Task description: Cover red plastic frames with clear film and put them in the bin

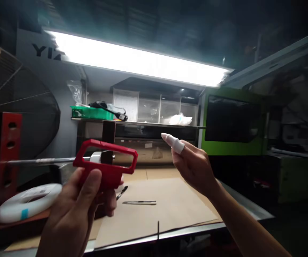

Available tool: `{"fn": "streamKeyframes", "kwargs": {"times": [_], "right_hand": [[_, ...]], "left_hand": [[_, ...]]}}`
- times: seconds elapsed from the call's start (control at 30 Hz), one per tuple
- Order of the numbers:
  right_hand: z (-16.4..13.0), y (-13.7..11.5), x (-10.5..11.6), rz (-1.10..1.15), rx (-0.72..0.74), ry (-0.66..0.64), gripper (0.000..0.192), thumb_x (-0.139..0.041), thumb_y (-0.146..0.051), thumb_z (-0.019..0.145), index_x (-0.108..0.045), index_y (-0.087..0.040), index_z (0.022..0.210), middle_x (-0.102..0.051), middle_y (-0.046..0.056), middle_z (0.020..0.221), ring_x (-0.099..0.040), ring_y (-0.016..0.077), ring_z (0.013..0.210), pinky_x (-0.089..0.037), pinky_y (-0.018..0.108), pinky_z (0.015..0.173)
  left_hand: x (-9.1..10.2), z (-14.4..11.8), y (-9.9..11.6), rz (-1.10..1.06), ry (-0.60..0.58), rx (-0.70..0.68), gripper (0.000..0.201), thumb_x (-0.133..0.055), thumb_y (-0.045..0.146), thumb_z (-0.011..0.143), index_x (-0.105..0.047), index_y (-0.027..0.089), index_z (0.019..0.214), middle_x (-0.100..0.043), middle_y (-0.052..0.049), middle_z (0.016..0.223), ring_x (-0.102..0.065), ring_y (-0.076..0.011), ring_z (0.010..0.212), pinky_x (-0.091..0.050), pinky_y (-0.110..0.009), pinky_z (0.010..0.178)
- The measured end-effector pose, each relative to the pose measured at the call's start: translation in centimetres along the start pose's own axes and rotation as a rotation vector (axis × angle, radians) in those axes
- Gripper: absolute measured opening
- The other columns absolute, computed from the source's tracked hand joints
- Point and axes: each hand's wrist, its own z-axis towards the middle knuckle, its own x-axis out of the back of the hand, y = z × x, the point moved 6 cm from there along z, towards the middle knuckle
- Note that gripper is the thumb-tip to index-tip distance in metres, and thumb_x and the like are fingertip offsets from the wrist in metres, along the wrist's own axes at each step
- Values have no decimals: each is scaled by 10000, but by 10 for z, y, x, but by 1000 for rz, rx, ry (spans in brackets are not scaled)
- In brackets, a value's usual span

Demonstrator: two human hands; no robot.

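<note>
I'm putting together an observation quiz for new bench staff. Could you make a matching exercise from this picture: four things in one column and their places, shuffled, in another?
Things
1. Red plastic part with a long framed opening
2. Green plastic bin
3. Slim, straight tool with a pale edge
4. White finger cover

Places
A. Lying on the flat tan sheet
B. Worn on the right hand
C. Gripped in the left hand
D. On the shelf below the bright light

Pairs: 1-C, 2-D, 3-A, 4-B
</note>
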Motion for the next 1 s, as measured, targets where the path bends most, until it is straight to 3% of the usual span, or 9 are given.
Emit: {"fn": "streamKeyframes", "kwargs": {"times": [0.1, 0.2, 0.33, 0.43, 0.67, 1.0], "right_hand": [[7, -18, 43, -132, 120, 49, 477, -411, -137, 907, -422, -252, 1370, -397, -32, 648, -342, 88, 488, -335, 225, 459], [12, -26, 73, -238, 201, 76, 498, -424, -105, 898, -409, -255, 1373, -338, -44, 641, -304, 85, 489, -285, 232, 448], [19, -37, 106, -365, 301, 165, 441, -426, -94, 880, -486, -198, 1304, -334, -50, 619, -288, 80, 480, -254, 232, 429], [25, -46, 126, -471, 331, 219, 403, -418, -69, 862, -538, -165, 1235, -342, -53, 596, -267, 76, 466, -260, 226, 424], [34, -59, 147, -700, 383, 248, 351, -430, -75, 854, -604, -176, 1142, -382, -58, 590, -294, 59, 464, -254, 212, 429], [39, -62, 137, -868, 399, 209, 375, -422, -135, 857, -614, -250, 1157, -459, -54, 615, -282, 65, 474, -190, 227, 431]], "left_hand": [[-44, 15, 36, -94, -247, -93, 218, -524, 335, 855, -547, 121, 889, -664, 22, 637, -560, -74, 448, -473, -184, 406], [-78, 16, 55, -166, -327, -158, 215, -479, 312, 875, -554, 114, 914, -659, 18, 696, -582, -62, 501, -470, -163, 455], [-118, 17, 75, -214, -391, -202, 183, -562, 349, 835, -575, 171, 880, -641, 24, 645, -579, -107, 494, -504, -191, 436], [-140, 18, 93, -290, -423, -258, 153, -539, 319, 856, -577, 172, 867, -642, 4, 671, -574, -114, 524, -514, -197, 460], [-159, 13, 109, -340, -427, -295, 163, -541, 315, 862, -592, 160, 875, -648, -5, 690, -567, -101, 536, -508, -177, 482], [-152, 10, 101, -367, -409, -230, 154, -606, 321, 816, -624, 169, 831, -666, 0, 677, -579, -108, 523, -504, -181, 460]]}}
